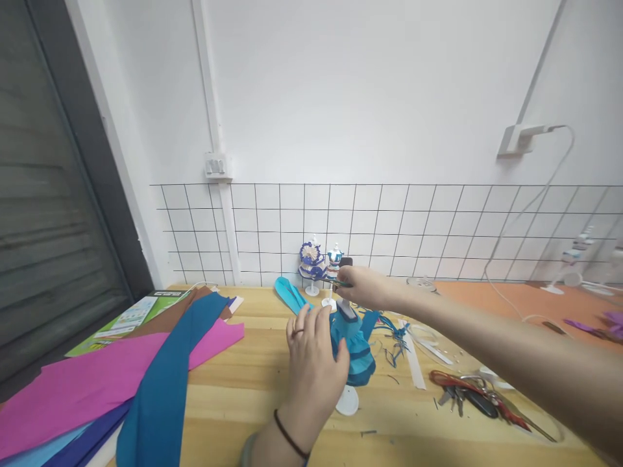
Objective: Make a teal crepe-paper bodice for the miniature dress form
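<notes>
Teal dress [359, 357] on white stand [347, 401], lower middle of frame. Left hand [316, 350] cupped beside it, can't tell if gripping. Right hand [363, 287] clutching what looks like scissors [341, 283]. Dress probably papery, light, crushes easily; imo pinch stand base, not ruffles.

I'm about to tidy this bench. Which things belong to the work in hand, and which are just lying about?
Seemingly in use:
teal dress on its white stand, by the left hand
slim tool, perhaps scissors, in the right hand
teal scraps, probably offcuts

Seemingly just lying about:
keys
green packet
purple-and-white dressed figure at the back
</notes>
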`<state>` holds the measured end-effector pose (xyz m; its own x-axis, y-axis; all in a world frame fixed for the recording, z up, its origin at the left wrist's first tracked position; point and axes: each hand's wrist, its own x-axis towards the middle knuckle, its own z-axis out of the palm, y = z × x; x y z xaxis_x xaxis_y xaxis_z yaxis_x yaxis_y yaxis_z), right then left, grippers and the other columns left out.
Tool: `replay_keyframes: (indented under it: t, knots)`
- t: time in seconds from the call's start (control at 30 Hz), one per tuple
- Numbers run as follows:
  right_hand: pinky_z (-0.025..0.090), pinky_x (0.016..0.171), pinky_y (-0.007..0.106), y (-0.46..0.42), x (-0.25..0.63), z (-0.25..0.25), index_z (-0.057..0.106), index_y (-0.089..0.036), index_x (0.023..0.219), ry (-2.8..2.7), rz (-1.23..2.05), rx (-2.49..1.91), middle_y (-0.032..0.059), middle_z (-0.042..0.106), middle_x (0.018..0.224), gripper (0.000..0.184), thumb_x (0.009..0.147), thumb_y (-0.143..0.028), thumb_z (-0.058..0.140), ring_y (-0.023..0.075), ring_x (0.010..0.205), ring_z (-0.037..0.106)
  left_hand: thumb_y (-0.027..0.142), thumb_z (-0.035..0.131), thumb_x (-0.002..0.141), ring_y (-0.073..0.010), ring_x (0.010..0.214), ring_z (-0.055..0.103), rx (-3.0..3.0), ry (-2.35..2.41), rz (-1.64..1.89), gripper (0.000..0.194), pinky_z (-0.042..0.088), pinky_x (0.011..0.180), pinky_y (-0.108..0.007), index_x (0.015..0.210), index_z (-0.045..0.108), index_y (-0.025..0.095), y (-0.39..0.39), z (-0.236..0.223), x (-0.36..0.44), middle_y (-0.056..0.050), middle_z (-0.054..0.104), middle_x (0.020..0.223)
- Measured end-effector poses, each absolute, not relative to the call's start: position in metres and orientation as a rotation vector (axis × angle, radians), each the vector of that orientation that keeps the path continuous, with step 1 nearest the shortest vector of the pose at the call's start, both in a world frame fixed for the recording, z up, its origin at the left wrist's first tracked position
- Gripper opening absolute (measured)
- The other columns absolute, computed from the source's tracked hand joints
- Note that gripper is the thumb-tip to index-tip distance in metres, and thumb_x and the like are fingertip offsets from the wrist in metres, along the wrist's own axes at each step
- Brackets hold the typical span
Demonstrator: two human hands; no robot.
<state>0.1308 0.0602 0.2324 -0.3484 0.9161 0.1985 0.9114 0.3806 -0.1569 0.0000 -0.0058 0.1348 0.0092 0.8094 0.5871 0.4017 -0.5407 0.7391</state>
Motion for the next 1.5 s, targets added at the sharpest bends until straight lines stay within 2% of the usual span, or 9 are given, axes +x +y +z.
replay_keyframes:
  t: [0.17,0.23,0.33,0.43,0.6,0.7,0.83,1.2,1.5]
  knots:
    - [0.033,0.048,0.022,0.057,0.145,0.237,0.055,-0.017,0.083,-2.402,0.099,-1.653,0.0054,0.063,0.071,0.015,0.077,-0.029,0.047,0.0169,0.062,0.056,0.006,0.045,0.071,-0.0265,0.105,0.048,2.141,1.462,1.413,0.040,0.022,0.098,-0.046,0.107,0.054,0.019,0.014,0.137,0.012,-0.010,0.061,0.103]
    - [0.033,0.047,0.022,0.053,0.153,0.239,0.054,-0.018,0.082,-2.422,0.126,-1.656,0.0044,0.063,0.070,0.019,0.079,-0.036,0.046,0.0165,0.061,0.056,0.009,0.045,0.071,-0.0239,0.097,0.052,2.134,1.448,1.345,0.033,0.031,0.092,-0.042,0.100,0.057,0.021,0.018,0.142,0.009,-0.007,0.063,0.095]
    - [0.033,0.045,0.023,0.049,0.162,0.241,0.054,-0.020,0.078,-2.450,0.155,-1.671,0.0035,0.062,0.067,0.026,0.079,-0.044,0.045,0.0168,0.059,0.055,0.016,0.044,0.075,-0.0197,0.081,0.056,2.030,1.343,1.198,0.021,0.042,0.075,-0.031,0.089,0.060,0.022,0.021,0.151,0.002,-0.002,0.063,0.081]
    - [0.031,0.044,0.024,0.046,0.167,0.247,0.055,-0.020,0.078,-2.528,0.079,-1.677,0.0039,0.062,0.067,0.032,0.079,-0.050,0.044,0.0179,0.058,0.055,0.023,0.041,0.080,-0.0154,0.065,0.055,1.959,1.207,1.064,0.019,0.041,0.060,-0.024,0.078,0.060,0.019,0.025,0.156,-0.002,0.001,0.059,0.066]
    - [0.030,0.045,0.025,0.041,0.170,0.267,0.058,-0.017,0.082,-2.844,-0.243,-1.496,0.0052,0.061,0.062,0.043,0.084,-0.054,0.035,0.0186,0.055,0.055,0.026,0.042,0.081,-0.0153,0.070,0.055,1.936,1.085,1.018,0.023,0.040,0.062,-0.023,0.075,0.062,0.017,0.029,0.156,-0.002,0.000,0.062,0.072]
    - [0.031,0.048,0.026,0.039,0.171,0.281,0.059,-0.017,0.081,-2.935,-0.468,-1.326,0.0064,0.063,0.068,0.039,0.086,-0.049,0.037,0.0188,0.059,0.057,0.026,0.042,0.082,-0.0156,0.071,0.056,1.926,1.053,1.012,0.024,0.040,0.062,-0.024,0.078,0.064,0.016,0.030,0.154,0.000,-0.001,0.064,0.075]
    - [0.032,0.049,0.026,0.036,0.173,0.294,0.061,-0.019,0.078,-3.053,-0.566,-1.170,0.0047,0.063,0.070,0.033,0.082,-0.048,0.047,0.0163,0.057,0.055,0.027,0.043,0.081,-0.0160,0.071,0.058,1.908,1.059,1.019,0.024,0.042,0.060,-0.024,0.081,0.065,0.017,0.030,0.150,0.003,-0.001,0.066,0.076]
    - [0.024,0.043,0.027,0.026,0.148,0.293,0.066,-0.018,0.069,-3.142,-0.827,-1.342,0.0057,0.065,0.068,0.027,0.075,-0.043,0.058,0.0171,0.055,0.057,0.021,0.045,0.078,-0.0152,0.070,0.061,2.054,1.160,1.041,0.021,0.043,0.060,-0.024,0.082,0.066,0.022,0.024,0.162,0.003,0.001,0.069,0.078]
    - [0.021,0.043,0.028,0.026,0.131,0.282,0.064,-0.016,0.068,-3.263,-0.925,-1.187,0.0062,0.066,0.069,0.014,0.074,-0.028,0.062,0.0190,0.059,0.058,0.018,0.045,0.079,-0.0164,0.074,0.060,2.176,1.172,1.011,0.018,0.042,0.061,-0.025,0.086,0.062,0.021,0.021,0.165,0.000,-0.001,0.067,0.081]
